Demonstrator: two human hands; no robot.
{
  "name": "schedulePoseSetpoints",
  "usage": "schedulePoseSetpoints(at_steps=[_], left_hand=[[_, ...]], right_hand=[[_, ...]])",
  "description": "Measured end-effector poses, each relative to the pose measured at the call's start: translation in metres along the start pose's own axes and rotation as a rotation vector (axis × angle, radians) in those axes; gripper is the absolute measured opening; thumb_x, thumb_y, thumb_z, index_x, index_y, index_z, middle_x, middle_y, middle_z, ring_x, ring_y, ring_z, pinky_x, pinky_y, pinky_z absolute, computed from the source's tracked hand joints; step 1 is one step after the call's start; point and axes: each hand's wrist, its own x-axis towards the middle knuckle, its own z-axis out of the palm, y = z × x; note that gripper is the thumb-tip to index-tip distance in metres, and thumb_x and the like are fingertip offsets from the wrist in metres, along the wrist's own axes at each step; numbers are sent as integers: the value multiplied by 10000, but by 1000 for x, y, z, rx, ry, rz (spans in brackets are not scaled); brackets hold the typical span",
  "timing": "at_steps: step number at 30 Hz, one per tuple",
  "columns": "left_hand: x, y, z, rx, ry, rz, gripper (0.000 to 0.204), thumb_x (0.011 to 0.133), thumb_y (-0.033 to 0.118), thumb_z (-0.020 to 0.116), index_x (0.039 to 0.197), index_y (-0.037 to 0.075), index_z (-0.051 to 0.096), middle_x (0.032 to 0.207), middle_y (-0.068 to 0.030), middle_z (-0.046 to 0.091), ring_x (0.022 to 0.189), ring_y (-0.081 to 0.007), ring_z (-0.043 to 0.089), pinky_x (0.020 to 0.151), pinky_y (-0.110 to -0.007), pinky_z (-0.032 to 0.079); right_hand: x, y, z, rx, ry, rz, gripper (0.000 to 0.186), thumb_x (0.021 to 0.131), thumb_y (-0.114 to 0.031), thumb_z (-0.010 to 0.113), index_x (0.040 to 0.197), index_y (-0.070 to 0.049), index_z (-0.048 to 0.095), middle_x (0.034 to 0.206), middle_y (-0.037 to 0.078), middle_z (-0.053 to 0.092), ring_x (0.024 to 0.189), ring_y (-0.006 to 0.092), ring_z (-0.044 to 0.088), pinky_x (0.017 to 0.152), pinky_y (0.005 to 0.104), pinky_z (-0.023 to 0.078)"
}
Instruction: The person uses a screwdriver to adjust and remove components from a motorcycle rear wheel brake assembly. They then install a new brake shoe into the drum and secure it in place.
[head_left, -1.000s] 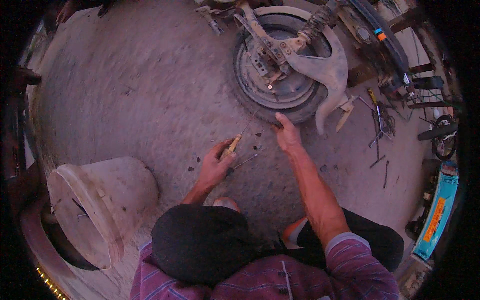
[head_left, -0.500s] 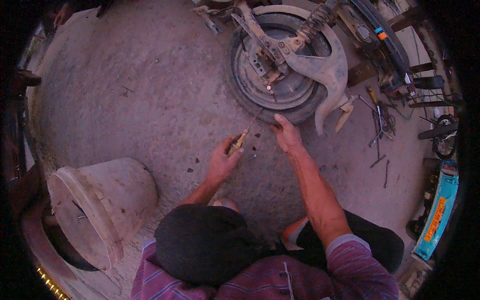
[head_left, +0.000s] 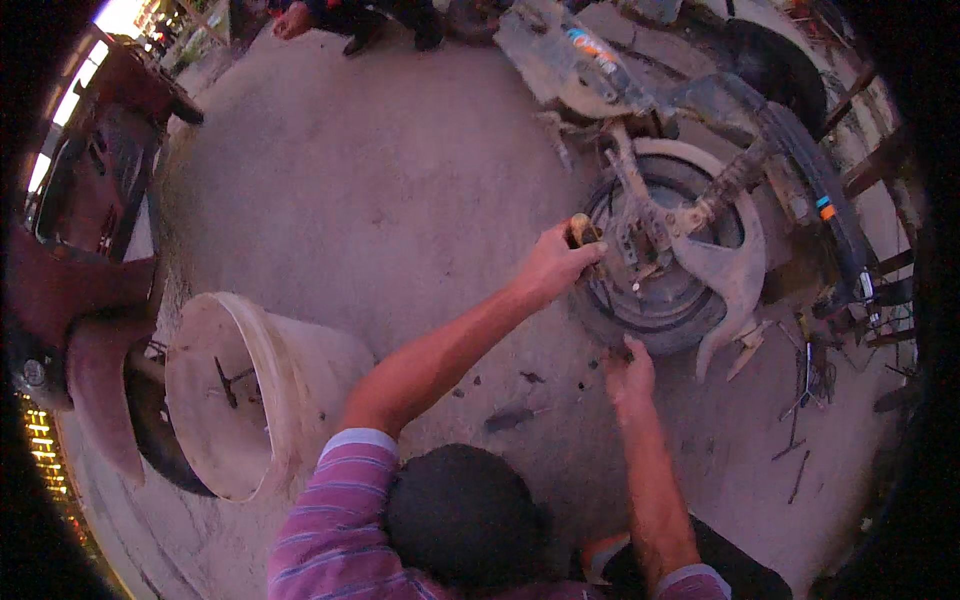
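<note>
A dusty motorbike wheel with its black tyre [head_left: 668,340] lies flat on the ground, still joined to a swingarm [head_left: 738,265]. My left hand [head_left: 553,266] is closed round the yellowish handle of a screwdriver [head_left: 582,231] at the tyre's left side. The tool's blade is out of sight here. At the tyre's near edge, my right hand [head_left: 630,378] grips the rubber, its thumb against the edge and its other fingers partly hidden. A shock absorber spring [head_left: 738,183] runs from the swingarm toward the upper right.
A dirty pale bucket [head_left: 315,360] lies on its side at left, with a T-shaped tool [head_left: 232,382] in its mouth. Several hand tools [head_left: 808,385] lie right of the wheel. Dusty motorbike parts [head_left: 570,65] stand beyond it. Another person's hand [head_left: 293,20] shows at the top.
My left hand has moved from in front of the tyre up to its left side with the screwdriver. My right hand stays at the tyre's near edge. The view has shifted left.
</note>
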Motion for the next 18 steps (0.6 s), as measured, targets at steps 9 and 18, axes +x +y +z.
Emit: schedulePoseSetpoints(at_steps=[9,18], left_hand=[[30,-5,-37,-331,248,82,287,920,259,769,1048,23,666,876,-41,680,738,-144,621,638,-328,509],[-80,-118,-63,133,-97,-486,280,894,276,747,1041,50,673,816,-38,651,666,-142,597,588,-321,479]], right_hand=[[-25,-28,2,-291,7,-91,351,889,-136,741,1202,-46,610,1111,42,651,978,220,625,793,421,532],[-17,-22,0,-95,273,-214,524,861,-288,822,1285,-73,601,1239,45,611,1067,205,581,852,399,499]])
